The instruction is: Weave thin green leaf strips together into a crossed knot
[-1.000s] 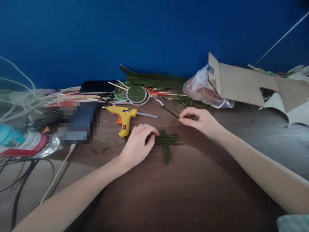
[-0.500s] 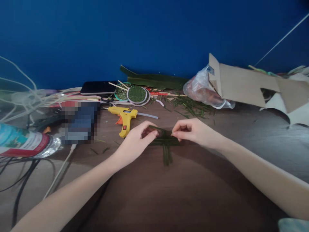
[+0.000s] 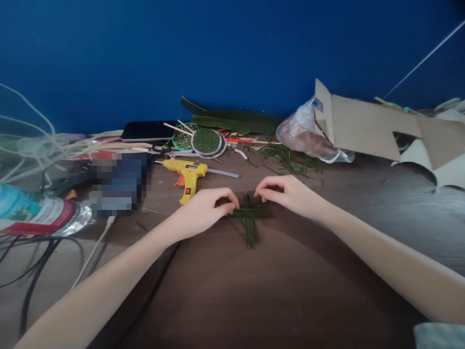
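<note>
A small cross of green leaf strips [image 3: 250, 219] lies on the dark wooden table [image 3: 276, 291]. My left hand [image 3: 205, 208] pinches the left ends of the horizontal strips, fingers curled. My right hand [image 3: 286, 194] is closed in a pinch just above the cross's right side, its fingertips at the strips; what lies between them is too thin to name.
A yellow glue gun [image 3: 187, 175] lies just behind my left hand. Round woven green discs [image 3: 205, 141], a phone [image 3: 147, 131], long leaves [image 3: 232, 120], cut strips [image 3: 286, 160], a plastic bag [image 3: 308, 133] and cardboard [image 3: 366, 127] line the back. A bottle [image 3: 36, 211] and cables [image 3: 32, 271] sit at left.
My right hand came from the cut strips at the back right to the cross, then lifted slightly. My left hand stayed on the left ends.
</note>
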Tool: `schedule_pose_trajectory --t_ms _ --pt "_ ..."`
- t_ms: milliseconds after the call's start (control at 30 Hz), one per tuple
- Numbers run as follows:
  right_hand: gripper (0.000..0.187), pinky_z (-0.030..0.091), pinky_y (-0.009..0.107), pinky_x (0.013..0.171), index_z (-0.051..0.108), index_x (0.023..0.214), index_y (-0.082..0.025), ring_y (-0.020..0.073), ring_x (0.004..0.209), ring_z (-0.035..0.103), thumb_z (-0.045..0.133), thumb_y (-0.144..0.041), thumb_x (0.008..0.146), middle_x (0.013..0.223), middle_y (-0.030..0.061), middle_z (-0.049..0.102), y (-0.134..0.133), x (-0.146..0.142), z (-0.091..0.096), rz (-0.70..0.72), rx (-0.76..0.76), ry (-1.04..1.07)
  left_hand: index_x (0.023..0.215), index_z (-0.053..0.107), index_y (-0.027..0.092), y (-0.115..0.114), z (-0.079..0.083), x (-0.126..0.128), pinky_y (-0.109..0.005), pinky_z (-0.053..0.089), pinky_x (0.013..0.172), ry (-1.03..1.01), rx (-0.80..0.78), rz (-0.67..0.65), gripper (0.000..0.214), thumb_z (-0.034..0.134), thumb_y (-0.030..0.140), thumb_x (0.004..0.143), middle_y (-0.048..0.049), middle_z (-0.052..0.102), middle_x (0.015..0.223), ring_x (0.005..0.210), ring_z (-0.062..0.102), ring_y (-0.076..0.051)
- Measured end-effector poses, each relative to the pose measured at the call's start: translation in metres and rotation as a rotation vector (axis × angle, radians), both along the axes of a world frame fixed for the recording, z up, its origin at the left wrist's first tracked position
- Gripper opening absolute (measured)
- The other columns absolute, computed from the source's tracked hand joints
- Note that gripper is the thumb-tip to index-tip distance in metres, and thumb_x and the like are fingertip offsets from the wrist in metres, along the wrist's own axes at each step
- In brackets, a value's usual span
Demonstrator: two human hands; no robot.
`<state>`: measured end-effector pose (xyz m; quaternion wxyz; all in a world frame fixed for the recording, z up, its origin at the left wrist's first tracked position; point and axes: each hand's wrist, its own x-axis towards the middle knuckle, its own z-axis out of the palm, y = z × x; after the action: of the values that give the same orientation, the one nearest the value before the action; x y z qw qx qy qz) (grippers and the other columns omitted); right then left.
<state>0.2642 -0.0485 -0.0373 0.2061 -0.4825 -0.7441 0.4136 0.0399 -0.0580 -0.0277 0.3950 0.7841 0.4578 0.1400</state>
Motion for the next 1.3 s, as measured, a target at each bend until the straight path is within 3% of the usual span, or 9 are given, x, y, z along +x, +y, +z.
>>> schedule_pose_trajectory --t_ms 167,333,600,767,933,1033,1133,1300 --pt "0.016 0.039 0.026 0.062 0.063 0.077 -0.019 0.013 0.065 0.055 0.05 -0.026 0.081 0.069 -0.0006 0.061 0.0 -0.001 0.0 -0.041 0.015 -0.007 0.075 0.06 0.021 0.003 0.008 -0.001 -0.025 0.042 0.066 0.104 0.08 -0.106 0.012 0.049 0.018 0.08 0.0035 0.064 0.076 0.071 0.058 -0.014" --pt "0.017 0.038 0.026 0.064 0.064 0.078 -0.019 0.0129 0.069 0.052 0.054 -0.032 0.081 0.074 0.0007 0.061 -0.005 -0.007 0.004 0.029 0.086 0.002 0.082 0.058 0.02 0.001 0.018 0.0 -0.022 0.04 0.064 0.058 -0.008 -0.065 0.012 0.047 0.018 0.081 0.0052 0.061 0.077 0.068 0.055 -0.011" --pt "0.011 0.038 0.026 0.066 0.062 0.071 -0.018 0.0126 0.07 0.051 0.062 -0.027 0.077 0.07 0.0002 0.056 -0.024 -0.025 0.006 0.149 0.111 0.036 0.083 0.054 0.02 -0.007 0.014 0.006 -0.021 0.041 0.067 -0.083 -0.038 -0.021 0.007 0.048 0.021 0.081 0.0047 0.059 0.08 0.071 0.055 -0.01" --pt "0.011 0.038 0.025 0.063 0.061 0.07 -0.019 0.0109 0.064 0.051 0.06 -0.027 0.077 0.069 -0.0012 0.057 -0.022 -0.025 0.005 0.09 0.064 0.02 0.097 0.05 0.023 -0.005 0.032 -0.008 -0.023 0.044 0.063 0.087 -0.2 -0.022 0.018 0.039 0.033 0.088 0.0045 0.063 0.076 0.066 0.06 -0.012" --pt "0.012 0.038 0.024 0.057 0.061 0.071 -0.018 0.0101 0.059 0.053 0.059 -0.028 0.077 0.065 -0.0021 0.062 -0.019 -0.025 0.001 -0.016 -0.03 0.077 0.094 0.055 0.023 0.0 0.043 -0.032 -0.023 0.044 0.068 0.306 -0.266 -0.134 0.022 0.035 0.02 0.084 0.0017 0.067 0.088 0.08 0.063 -0.014" --pt "0.009 0.041 0.025 0.062 0.06 0.078 -0.019 0.0117 0.064 0.058 0.06 -0.028 0.076 0.068 -0.0012 0.066 -0.018 -0.024 -0.003 -0.049 -0.099 0.175 0.092 0.058 0.025 0.002 0.045 -0.036 -0.022 0.042 0.065 0.388 -0.214 -0.141 0.023 0.04 0.019 0.079 0.0043 0.067 0.081 0.076 0.062 -0.013" --pt "0.014 0.043 0.027 0.067 0.055 0.077 -0.019 0.0135 0.069 0.061 0.06 -0.031 0.077 0.071 0.0003 0.067 -0.018 -0.024 -0.004 -0.078 -0.148 0.266 0.087 0.06 0.026 0.002 0.047 -0.031 -0.022 0.039 0.06 0.451 -0.116 -0.106 0.019 0.042 0.028 0.081 0.0057 0.065 0.072 0.067 0.06 -0.013" --pt "0.014 0.041 0.031 0.073 0.057 0.067 -0.019 0.0158 0.079 0.054 0.063 -0.028 0.075 0.079 0.001 0.064 -0.021 -0.028 -0.004 -0.032 0.058 0.098 0.082 0.062 0.026 -0.004 0.049 -0.025 -0.022 0.037 0.063 0.469 0.012 -0.166 0.021 0.042 0.033 0.085 0.006 0.065 0.082 0.073 0.057 -0.013"
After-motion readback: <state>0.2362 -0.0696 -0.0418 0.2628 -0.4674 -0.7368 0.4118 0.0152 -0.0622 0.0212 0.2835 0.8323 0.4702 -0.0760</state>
